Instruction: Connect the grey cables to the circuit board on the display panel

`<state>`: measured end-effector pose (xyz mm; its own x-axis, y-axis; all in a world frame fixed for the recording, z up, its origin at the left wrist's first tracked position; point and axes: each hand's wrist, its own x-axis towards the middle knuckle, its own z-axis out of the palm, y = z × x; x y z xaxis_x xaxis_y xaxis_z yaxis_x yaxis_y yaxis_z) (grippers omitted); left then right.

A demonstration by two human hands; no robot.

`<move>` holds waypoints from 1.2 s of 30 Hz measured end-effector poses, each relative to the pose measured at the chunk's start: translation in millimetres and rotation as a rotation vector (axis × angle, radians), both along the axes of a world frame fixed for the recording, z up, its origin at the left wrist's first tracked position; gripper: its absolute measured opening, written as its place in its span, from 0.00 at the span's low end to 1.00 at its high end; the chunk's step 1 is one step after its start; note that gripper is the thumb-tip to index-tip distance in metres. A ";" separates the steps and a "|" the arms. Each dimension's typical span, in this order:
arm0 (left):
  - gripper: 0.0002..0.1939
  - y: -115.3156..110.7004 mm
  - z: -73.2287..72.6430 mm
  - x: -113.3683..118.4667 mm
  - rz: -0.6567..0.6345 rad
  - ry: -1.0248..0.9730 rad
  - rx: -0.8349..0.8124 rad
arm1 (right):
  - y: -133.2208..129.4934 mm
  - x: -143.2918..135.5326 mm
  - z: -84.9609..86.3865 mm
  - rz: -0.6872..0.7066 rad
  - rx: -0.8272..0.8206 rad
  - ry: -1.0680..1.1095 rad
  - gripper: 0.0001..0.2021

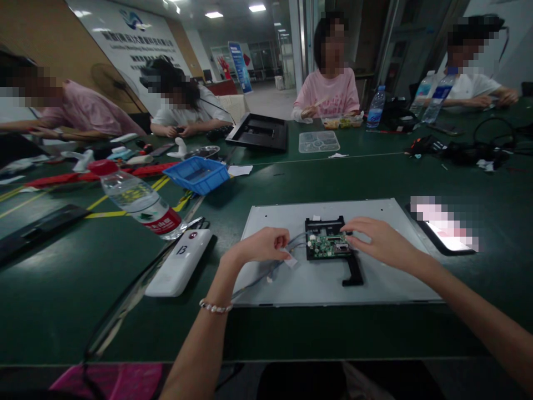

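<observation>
A flat pale metal panel (391,283) lies on the table before me, with a black plastic bracket (353,272) on its middle. A green circuit board (327,246) sits in the bracket, and grey cables (266,273) run from its left side. My left hand (266,244) is closed beside the cables, its curled fingertips pinching a small white strip (290,259). At the board's right edge, my right hand (377,241) has thumb and forefinger bent around the edge and touching it. The fingertips partly hide that edge.
Left of the panel are a white power bank (180,264), a water bottle (144,203) and a blue tray (199,176). A lit phone (443,228) lies to the right. Across the table are a black plastic housing (260,133), a clear box (318,142) and several people.
</observation>
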<state>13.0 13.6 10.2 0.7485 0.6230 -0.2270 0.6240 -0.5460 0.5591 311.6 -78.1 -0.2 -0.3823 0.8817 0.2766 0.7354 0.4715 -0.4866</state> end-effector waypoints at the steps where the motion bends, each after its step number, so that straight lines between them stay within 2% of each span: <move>1: 0.12 -0.4 0.9 0.3 -0.002 0.002 0.006 | 3.2 10.2 -6.1 -0.041 -0.040 0.016 0.11; 4: 0.12 -0.8 2.5 0.9 -0.009 0.004 0.024 | 7.9 31.9 -23.7 -0.115 -0.168 0.096 0.10; 7: 0.12 -0.9 3.4 1.5 -0.014 0.005 0.053 | 7.3 39.4 -32.7 -0.103 -0.244 0.142 0.10; 15: 0.13 -0.3 8.8 3.8 0.042 -0.036 0.271 | 4.1 32.8 -29.9 -0.111 -0.339 0.108 0.13; 20: 0.11 2.2 5.8 4.2 0.080 -0.083 0.391 | 3.3 30.8 -32.2 -0.113 -0.386 0.160 0.10; 27: 0.10 4.3 2.9 5.7 0.078 -0.083 0.409 | 9.5 40.0 -40.0 -0.180 -0.407 0.278 0.08; 36: 0.11 9.8 -3.0 1.7 0.117 -0.131 0.496 | 10.8 54.6 -34.3 -0.291 -0.309 0.102 0.09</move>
<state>14.8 23.4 7.3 0.6696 0.7133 0.2069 0.6392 -0.6953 0.3287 366.2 -67.3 -34.5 -0.0904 0.9959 0.0061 0.7572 0.0727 -0.6491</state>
